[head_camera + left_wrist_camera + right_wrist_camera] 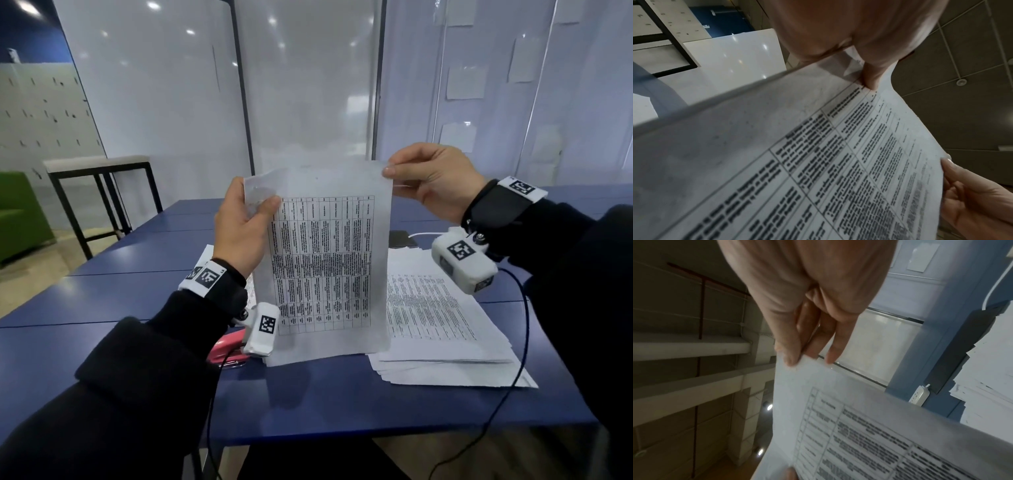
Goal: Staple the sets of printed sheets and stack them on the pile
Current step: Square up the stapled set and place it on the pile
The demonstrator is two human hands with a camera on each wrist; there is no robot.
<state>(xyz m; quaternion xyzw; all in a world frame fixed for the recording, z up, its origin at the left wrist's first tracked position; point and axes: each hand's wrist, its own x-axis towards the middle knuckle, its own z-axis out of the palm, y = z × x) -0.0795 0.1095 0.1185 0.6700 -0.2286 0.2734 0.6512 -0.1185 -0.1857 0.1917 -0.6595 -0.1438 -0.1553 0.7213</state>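
White sheets point(329, 260) (black grid), pink stapler point(224, 347)

The pink stapler point(227, 346) is half hidden behind the left wrist camera point(262, 329).

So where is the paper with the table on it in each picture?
Head: the held sheets stand upright in the middle, between both hands.
Left wrist: they fill the lower middle.
Right wrist: lower right.
Shared landmark: the printed table grid.

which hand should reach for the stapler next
Left, probably. The pink stapler lies under the left hand's wrist; the right hand can keep pinching the sheets.
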